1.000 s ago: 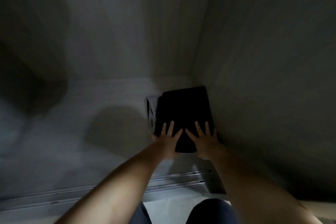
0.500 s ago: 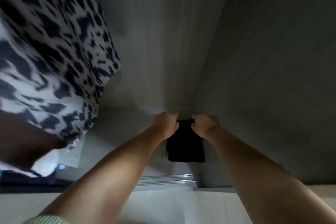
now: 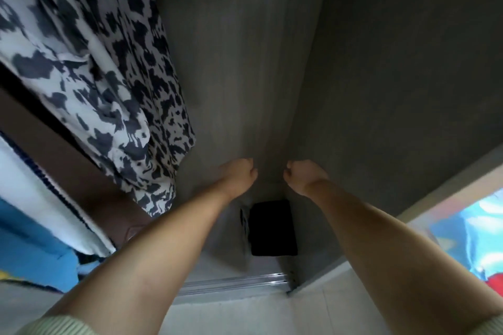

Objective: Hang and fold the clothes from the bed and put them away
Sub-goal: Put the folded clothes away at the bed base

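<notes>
Folded dark garment on wardrobe floor, at 6 o'clock below both hands.
Left hand and right hand curled, seemingly empty. Cloth probably soft, light; lift by supporting both side edges.

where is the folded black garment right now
In the head view, the folded black garment lies on the wardrobe floor in the back right corner, against the right wall, just behind the sliding track.

Grey wardrobe floor, folded black garment flat in its back right corner.
</notes>
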A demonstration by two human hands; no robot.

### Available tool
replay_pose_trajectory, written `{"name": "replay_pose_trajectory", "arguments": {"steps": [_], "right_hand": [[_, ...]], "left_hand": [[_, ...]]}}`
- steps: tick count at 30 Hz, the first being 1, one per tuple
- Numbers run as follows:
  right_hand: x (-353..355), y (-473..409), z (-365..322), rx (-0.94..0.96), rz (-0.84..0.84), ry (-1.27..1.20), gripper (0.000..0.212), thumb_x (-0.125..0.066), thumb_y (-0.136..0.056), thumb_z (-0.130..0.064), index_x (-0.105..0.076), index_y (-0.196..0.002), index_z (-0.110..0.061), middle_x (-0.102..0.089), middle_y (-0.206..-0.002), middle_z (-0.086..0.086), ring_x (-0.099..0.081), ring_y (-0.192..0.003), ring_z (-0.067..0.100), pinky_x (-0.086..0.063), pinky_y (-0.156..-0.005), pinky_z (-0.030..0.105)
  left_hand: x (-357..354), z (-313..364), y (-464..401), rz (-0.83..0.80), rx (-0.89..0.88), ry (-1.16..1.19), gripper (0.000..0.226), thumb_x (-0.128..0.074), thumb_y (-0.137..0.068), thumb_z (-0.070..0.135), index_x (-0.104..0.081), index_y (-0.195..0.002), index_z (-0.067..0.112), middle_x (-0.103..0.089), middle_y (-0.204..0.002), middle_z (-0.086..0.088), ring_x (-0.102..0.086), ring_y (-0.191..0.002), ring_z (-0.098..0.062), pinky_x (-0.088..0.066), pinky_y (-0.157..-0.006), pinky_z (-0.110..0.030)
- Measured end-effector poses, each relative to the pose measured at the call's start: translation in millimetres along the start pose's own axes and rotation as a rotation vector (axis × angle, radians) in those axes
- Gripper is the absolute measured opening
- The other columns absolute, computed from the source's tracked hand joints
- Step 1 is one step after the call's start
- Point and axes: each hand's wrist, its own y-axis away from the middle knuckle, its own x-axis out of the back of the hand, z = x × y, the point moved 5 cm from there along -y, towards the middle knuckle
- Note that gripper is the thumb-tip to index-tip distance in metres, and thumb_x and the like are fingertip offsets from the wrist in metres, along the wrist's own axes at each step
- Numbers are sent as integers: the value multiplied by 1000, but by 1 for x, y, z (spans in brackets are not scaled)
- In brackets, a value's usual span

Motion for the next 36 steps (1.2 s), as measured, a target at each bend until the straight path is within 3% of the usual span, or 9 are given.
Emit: {"name": "replay_pose_trajectory", "arguments": {"steps": [5,10,14,16,18,21,24,27,36], "right_hand": [[5,36,3,-72,6,-10,35,-36,-98,-36,-59,-112,-14,-63,-117,15,-59,-110,33,-48,-85,36],[10,78,-1,-206,43,-19,35,-39,-97,-36,-60,-115,-16,-63,-118,13,-59,-109,33,-46,-79,34],[1,122,0,-289,114,-60,31,-40,-94,-35,-62,-107,-17,-66,-109,12,-62,-99,33,-40,-67,29],[-4,146,6,-321,135,-44,31,-39,-94,-34,-62,-104,-16,-66,-106,12,-63,-96,33,-40,-64,29],[-6,179,21,-404,123,-39,33,-38,-95,-35,-61,-110,-16,-66,-108,11,-64,-97,34,-47,-67,32],[-6,240,65,-603,111,-92,35,-39,-97,-37,-61,-115,-18,-65,-113,8,-63,-101,31,-54,-82,38],[-13,310,112,-771,145,-152,30,-40,-95,-35,-62,-103,-16,-65,-111,8,-61,-101,31,-45,-74,31],[-18,377,148,-875,109,-106,30,-41,-97,-31,-63,-109,-15,-64,-114,8,-61,-104,30,-45,-75,33],[-36,593,269,-1252,107,-216,24,-36,-99,-32,-52,-91,-16,-58,-91,3,-57,-83,25,-45,-66,32]], "left_hand": [[16,2,16,2,-61,34,29,-40,-101,23,-56,-112,2,-61,-117,-20,-57,-110,-35,-45,-94,-45],[30,2,31,23,-215,38,25,-46,-98,26,-59,-101,5,-65,-100,-18,-61,-94,-33,-42,-71,-33],[20,15,54,-28,-304,14,21,-49,-95,33,-60,-97,15,-66,-94,-10,-63,-86,-29,-51,-73,-34],[11,31,67,-70,-359,7,21,-49,-94,37,-59,-89,20,-65,-86,-6,-62,-78,-26,-49,-66,-33],[4,59,82,-90,-443,-41,22,-47,-94,42,-55,-82,25,-60,-76,4,-57,-71,-21,-38,-56,-27],[-16,119,112,-171,-604,-68,24,-46,-93,43,-55,-82,24,-61,-80,5,-57,-76,-21,-36,-60,-27],[-46,175,151,-273,-765,-121,23,-46,-93,42,-58,-88,24,-65,-100,-1,-60,-94,-26,-42,-72,-29],[-76,225,185,-332,-877,-138,27,-47,-93,40,-61,-96,17,-65,-107,-6,-60,-102,-29,-46,-82,-32],[-143,419,294,-386,-1154,-205,31,-43,-97,40,-60,-102,15,-64,-104,-5,-59,-95,-25,-45,-74,-33]]}}
